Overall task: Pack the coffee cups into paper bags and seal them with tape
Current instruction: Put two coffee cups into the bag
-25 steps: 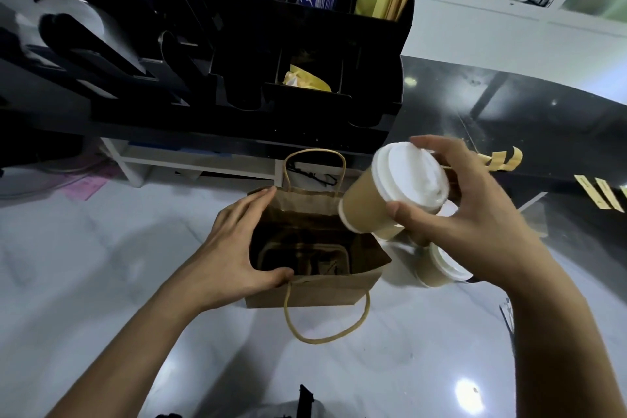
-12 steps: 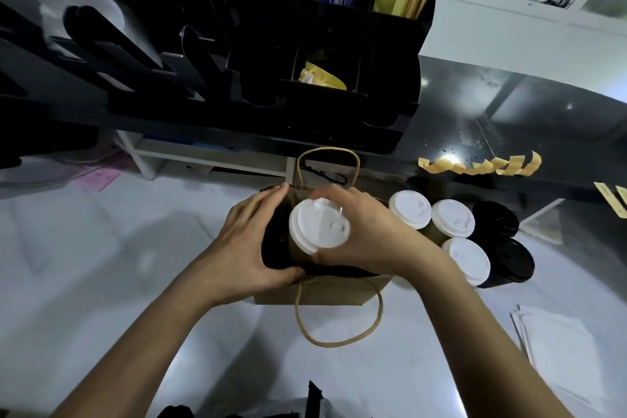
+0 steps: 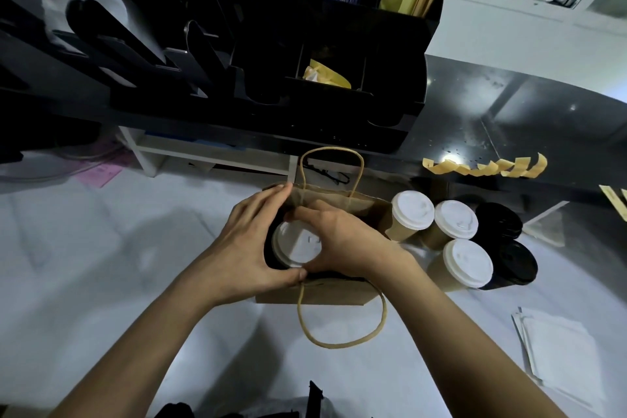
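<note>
1. We see the left hand (image 3: 247,248) spreading the paper bag (image 3: 339,204) at its left rim while the right hand (image 3: 342,241) clamps a white-lidded cup (image 3: 295,248) in its mouth; five cups (image 3: 468,265) crowd its right edge.
2. Open white counter (image 3: 101,265) lies left and near; tape strips (image 3: 488,166) hang far right.
3. The cup, half a second ago above the rim, now sits lower inside.

Both forearms bare, no sleeves seen. Left hand (image 3: 251,248) & right hand (image 3: 342,241): no rings, watch or gloves. Dark clothing at bottom edge, below the hands.
</note>
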{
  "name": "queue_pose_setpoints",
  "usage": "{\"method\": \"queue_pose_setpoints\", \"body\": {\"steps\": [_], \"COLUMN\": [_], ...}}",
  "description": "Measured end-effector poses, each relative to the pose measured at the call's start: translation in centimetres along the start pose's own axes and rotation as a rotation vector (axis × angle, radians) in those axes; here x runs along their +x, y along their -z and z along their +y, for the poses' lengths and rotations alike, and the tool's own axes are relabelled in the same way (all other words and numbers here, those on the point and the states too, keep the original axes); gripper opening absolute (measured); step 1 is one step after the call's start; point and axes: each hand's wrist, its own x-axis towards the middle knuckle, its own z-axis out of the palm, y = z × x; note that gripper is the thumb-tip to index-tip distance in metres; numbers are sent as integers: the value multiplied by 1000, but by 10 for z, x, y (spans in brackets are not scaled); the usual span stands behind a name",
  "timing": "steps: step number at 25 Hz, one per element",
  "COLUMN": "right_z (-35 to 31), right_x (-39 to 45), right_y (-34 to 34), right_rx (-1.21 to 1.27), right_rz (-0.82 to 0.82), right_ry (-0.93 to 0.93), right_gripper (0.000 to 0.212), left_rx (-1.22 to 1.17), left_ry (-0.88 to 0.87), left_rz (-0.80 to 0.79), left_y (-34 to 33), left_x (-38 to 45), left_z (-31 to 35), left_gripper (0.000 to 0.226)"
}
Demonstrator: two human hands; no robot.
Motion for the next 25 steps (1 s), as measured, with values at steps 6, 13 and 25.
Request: {"method": "queue_pose_setpoints", "body": {"steps": [6, 13, 25], "right_z": [2, 0, 2], "right_x": [8, 23, 18], "right_y": [-8, -22, -23], "right_rx": [-31, -164, -70], "right_rz": [-41, -98, -132], "right_ry": [4, -2, -23], "right_gripper": [83, 88, 83], "left_rx": [2, 11, 0], "left_ry": [2, -11, -15], "left_rz": [-11, -13, 8], "left_y": [0, -2, -2], "left_x": [-1, -1, -2], "left_z": [1, -1, -3], "left_gripper": [120, 120, 119]}}
